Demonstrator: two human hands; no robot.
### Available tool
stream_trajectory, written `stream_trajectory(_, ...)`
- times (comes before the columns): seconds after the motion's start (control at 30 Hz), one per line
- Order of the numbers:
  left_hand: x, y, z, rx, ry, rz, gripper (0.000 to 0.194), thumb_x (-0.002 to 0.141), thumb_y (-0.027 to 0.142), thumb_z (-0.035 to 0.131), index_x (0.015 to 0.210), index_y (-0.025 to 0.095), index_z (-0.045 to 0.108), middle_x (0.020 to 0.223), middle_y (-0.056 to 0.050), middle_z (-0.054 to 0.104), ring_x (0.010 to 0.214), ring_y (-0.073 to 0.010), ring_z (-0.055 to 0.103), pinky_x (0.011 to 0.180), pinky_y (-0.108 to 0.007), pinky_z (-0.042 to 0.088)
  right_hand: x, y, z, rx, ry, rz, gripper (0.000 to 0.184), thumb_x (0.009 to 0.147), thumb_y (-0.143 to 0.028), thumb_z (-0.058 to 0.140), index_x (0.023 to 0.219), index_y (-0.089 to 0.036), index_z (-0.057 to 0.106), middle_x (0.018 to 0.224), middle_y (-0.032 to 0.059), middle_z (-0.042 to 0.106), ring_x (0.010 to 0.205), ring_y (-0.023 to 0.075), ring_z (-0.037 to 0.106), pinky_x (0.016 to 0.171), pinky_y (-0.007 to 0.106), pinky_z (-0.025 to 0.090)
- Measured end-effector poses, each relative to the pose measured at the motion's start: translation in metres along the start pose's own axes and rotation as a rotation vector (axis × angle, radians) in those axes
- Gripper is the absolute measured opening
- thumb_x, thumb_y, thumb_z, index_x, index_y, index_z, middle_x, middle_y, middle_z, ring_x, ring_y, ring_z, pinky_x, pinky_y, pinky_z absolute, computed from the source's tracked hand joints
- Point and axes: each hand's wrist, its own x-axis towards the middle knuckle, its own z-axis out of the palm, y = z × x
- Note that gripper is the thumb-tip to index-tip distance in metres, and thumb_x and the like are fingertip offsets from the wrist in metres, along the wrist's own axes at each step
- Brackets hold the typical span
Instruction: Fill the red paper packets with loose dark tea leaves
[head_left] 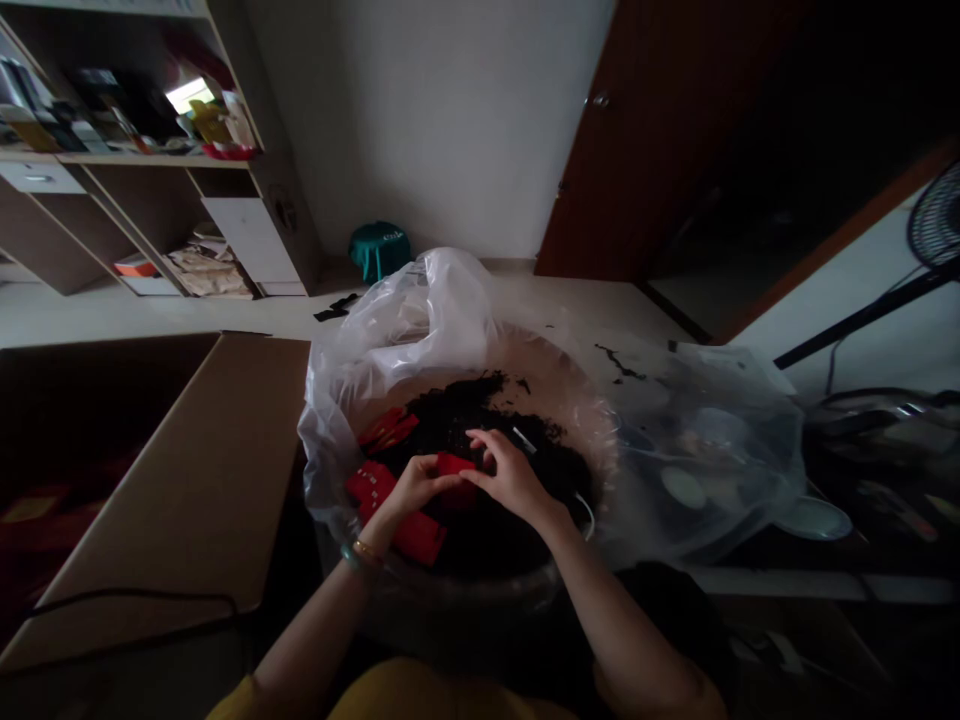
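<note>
A small red packet is between my two hands, above dark loose material in a wide basin lined with clear plastic. My left hand is closed, pinching the packet's left side between thumb and fingers. With its thumb against the packet's right edge, my right hand has its other fingers raised and apart from the thumb. Several red packets lie on the left of the dark material, and more red pieces lie behind them. A thin white-and-grey stick-like item rests beyond my right hand.
An open cardboard box with red items inside stands at left. To the right lies a clear plastic bag with pale round things. Behind are a teal covered bin, a shelf desk and a brown door. A fan stands far right.
</note>
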Motion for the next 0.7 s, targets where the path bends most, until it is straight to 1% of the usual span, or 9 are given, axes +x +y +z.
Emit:
stream_trajectory(0.1,-0.001,0.005,-0.001,-0.022,-0.07,-0.033,0.05,0.068,0.059,0.068,0.084,0.011,0.07,0.071,-0.003,0.068,0.061,-0.0133,0.056,0.059,-0.025,0.047,0.004,0.007,0.004,0.075,0.046,0.088,0.007,0.08,-0.026,0.065,0.081,-0.019,0.066,0.077,0.0023,0.064,0.071,0.0155,0.06,0.07,0.029,0.049)
stream_trajectory(0.17,-0.001,0.007,-0.002,0.003,-0.085,-0.038,0.05,0.072,0.059,0.064,0.083,0.011,0.069,0.069,-0.002,0.065,0.059,-0.0117,0.053,0.056,-0.023,0.044,0.006,0.009,0.004,0.1,0.073,0.134,0.012,0.079,-0.028,0.064,0.072,-0.019,0.064,0.073,0.0018,0.064,0.069,0.0154,0.059,0.068,0.029,0.048)
stream_trajectory(0.23,-0.001,0.007,-0.003,0.037,-0.071,-0.027,0.05,0.074,0.06,0.061,0.08,0.011,0.067,0.064,0.0,0.061,0.055,-0.0098,0.048,0.052,-0.021,0.04,0.008,0.01,0.005,0.161,0.055,0.191,0.013,0.075,-0.032,0.067,0.077,-0.019,0.064,0.076,0.0013,0.065,0.067,0.0149,0.059,0.065,0.028,0.048)
stream_trajectory(0.33,-0.001,0.007,-0.002,0.051,-0.024,-0.012,0.051,0.075,0.062,0.058,0.08,0.012,0.065,0.061,0.002,0.058,0.053,-0.0087,0.044,0.049,-0.02,0.037,0.005,0.009,0.009,0.275,0.019,0.257,0.034,0.067,-0.035,0.072,0.097,-0.02,0.063,0.085,0.0019,0.067,0.068,0.015,0.06,0.065,0.029,0.05)
stream_trajectory(0.4,-0.001,0.008,0.001,0.037,0.016,-0.013,0.051,0.075,0.063,0.056,0.083,0.013,0.065,0.064,0.001,0.06,0.056,-0.0098,0.047,0.051,-0.021,0.039,0.001,0.008,0.015,0.308,0.079,0.308,0.039,0.067,-0.036,0.072,0.1,-0.019,0.062,0.086,0.0027,0.068,0.07,0.0161,0.061,0.067,0.031,0.052)
stream_trajectory(0.47,-0.002,0.008,0.006,-0.003,0.051,-0.013,0.051,0.076,0.063,0.055,0.09,0.014,0.065,0.075,-0.002,0.065,0.063,-0.0126,0.054,0.057,-0.023,0.045,-0.003,0.007,0.023,0.324,0.17,0.373,0.033,0.069,-0.038,0.069,0.095,-0.018,0.062,0.083,0.004,0.068,0.07,0.0176,0.062,0.068,0.032,0.053)
stream_trajectory(0.53,-0.002,0.006,0.012,-0.049,0.07,0.002,0.051,0.072,0.057,0.064,0.1,0.014,0.062,0.09,-0.005,0.068,0.076,-0.0167,0.06,0.068,-0.027,0.05,-0.006,0.007,0.031,0.355,0.253,0.417,0.032,0.07,-0.039,0.067,0.094,-0.018,0.061,0.084,0.0056,0.069,0.071,0.0189,0.063,0.065,0.033,0.054)
stream_trajectory(0.6,-0.003,0.001,0.019,-0.066,0.087,0.027,0.063,0.06,0.046,0.079,0.109,0.013,0.058,0.102,-0.008,0.067,0.089,-0.0209,0.062,0.079,-0.031,0.051,-0.008,0.007,0.036,0.412,0.324,0.443,0.037,0.07,-0.041,0.067,0.099,-0.019,0.06,0.087,0.0063,0.068,0.07,0.0191,0.063,0.059,0.032,0.055)
stream_trajectory(0.7,-0.005,-0.008,0.023,-0.027,0.129,0.029,0.077,0.049,0.03,0.086,0.116,0.012,0.053,0.109,-0.01,0.066,0.096,-0.0238,0.062,0.087,-0.036,0.05,-0.01,0.007,0.037,0.457,0.361,0.458,0.035,0.069,-0.043,0.066,0.093,-0.018,0.06,0.086,0.0065,0.068,0.065,0.0183,0.063,0.056,0.031,0.054)
